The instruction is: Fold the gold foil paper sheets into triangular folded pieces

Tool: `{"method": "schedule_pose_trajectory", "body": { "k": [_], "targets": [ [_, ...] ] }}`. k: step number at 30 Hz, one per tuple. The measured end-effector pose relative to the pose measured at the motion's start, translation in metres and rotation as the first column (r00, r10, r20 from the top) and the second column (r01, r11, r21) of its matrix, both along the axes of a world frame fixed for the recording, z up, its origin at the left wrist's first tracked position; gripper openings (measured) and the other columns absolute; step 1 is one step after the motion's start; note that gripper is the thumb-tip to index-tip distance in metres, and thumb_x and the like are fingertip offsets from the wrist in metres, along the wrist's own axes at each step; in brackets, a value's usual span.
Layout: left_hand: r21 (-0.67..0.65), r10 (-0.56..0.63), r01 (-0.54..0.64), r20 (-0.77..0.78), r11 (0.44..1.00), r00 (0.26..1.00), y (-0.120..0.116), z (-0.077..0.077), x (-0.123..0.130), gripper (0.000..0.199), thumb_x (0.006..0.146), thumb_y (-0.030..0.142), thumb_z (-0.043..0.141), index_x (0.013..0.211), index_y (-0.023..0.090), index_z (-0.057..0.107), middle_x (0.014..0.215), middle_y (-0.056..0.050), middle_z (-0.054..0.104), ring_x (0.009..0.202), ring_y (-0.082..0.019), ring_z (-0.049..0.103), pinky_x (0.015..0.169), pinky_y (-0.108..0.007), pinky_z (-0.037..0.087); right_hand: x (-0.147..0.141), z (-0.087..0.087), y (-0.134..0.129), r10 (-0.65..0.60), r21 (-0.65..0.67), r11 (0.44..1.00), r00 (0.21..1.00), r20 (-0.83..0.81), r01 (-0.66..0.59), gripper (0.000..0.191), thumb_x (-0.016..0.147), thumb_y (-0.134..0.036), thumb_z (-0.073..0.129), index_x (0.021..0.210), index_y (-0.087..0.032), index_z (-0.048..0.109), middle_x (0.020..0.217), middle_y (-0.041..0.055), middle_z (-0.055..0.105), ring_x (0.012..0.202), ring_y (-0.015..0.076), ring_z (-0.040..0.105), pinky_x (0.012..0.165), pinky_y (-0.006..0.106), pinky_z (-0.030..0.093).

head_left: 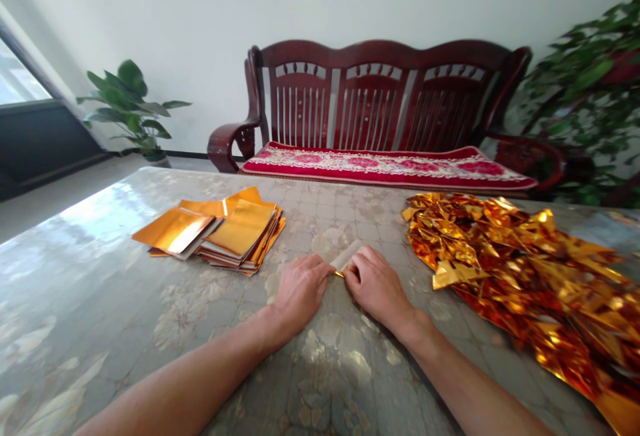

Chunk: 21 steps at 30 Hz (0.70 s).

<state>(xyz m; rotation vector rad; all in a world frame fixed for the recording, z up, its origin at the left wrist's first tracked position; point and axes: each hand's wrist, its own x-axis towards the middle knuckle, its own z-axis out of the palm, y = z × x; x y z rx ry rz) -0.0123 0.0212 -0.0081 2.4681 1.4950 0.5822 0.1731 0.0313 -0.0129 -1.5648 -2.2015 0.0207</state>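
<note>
Both hands meet over the middle of the table, working on one sheet of gold foil paper (347, 254) whose pale backing faces up. A narrow gold strip shows along its near edge, between the fingers. My left hand (304, 287) is closed, pinching the left end of that edge. Opposite it, my right hand (376, 284) has curled fingers closed on the right end. The fingertips are partly hidden behind the knuckles. To the left of my left hand lies a loose stack of flat gold foil sheets (240, 229). Right of my right hand spreads a large heap of folded gold foil pieces (490, 256).
A patterned, glossy cover lies over the table (210, 336). Beyond the far edge stands a dark red wooden bench (370, 103) with a red floral cushion (380, 164). A potted plant (127, 106) is at the back left, and leafy greenery (590, 83) at the right.
</note>
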Motion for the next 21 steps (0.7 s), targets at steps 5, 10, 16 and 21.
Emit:
{"method": "schedule_pose_trajectory", "body": {
  "k": [5,10,16,21],
  "targets": [
    [0.001,-0.033,0.033,-0.07,0.999,0.997,-0.006,0.002,0.0,0.028,0.096,0.017,0.047,0.111,0.025,0.069,0.095,-0.004,0.068,0.093,-0.02,0.062,0.085,-0.03,0.044,0.0,-0.002,0.0,-0.006,0.008,1.0,1.0,-0.006,0.006,0.017,0.087,-0.016,0.055,0.071,-0.022,0.053,0.085,0.004,0.058,0.085,0.0188,0.054,0.075,0.029,0.04],
    [-0.05,0.062,-0.061,0.002,0.997,0.998,0.003,0.0,-0.001,0.022,0.094,0.021,0.052,0.107,0.024,0.07,0.096,-0.003,0.069,0.092,-0.019,0.064,0.082,-0.027,0.045,0.002,-0.003,0.0,0.01,0.018,1.0,0.999,-0.035,-0.01,0.018,0.088,-0.016,0.053,0.071,-0.022,0.052,0.084,0.0038,0.057,0.086,0.0189,0.054,0.077,0.029,0.04],
    [-0.059,0.031,-0.029,0.031,0.998,0.999,0.009,0.002,-0.001,0.017,0.091,0.019,0.057,0.093,0.025,0.072,0.091,-0.001,0.069,0.089,-0.017,0.064,0.08,-0.026,0.044,0.005,0.0,-0.006,0.074,-0.015,0.997,0.993,-0.093,-0.076,0.015,0.089,-0.02,0.056,0.074,-0.022,0.055,0.085,0.0025,0.058,0.086,0.018,0.055,0.074,0.028,0.04],
    [-0.039,0.014,-0.012,0.06,0.999,0.998,0.01,-0.002,-0.001,0.017,0.091,0.018,0.056,0.093,0.025,0.071,0.091,-0.001,0.068,0.09,-0.017,0.063,0.082,-0.026,0.045,0.005,0.002,-0.009,0.154,-0.009,0.988,0.984,-0.087,-0.155,0.012,0.086,-0.019,0.06,0.075,-0.023,0.057,0.085,0.0011,0.06,0.087,0.0177,0.055,0.074,0.028,0.041]
  ]
}}
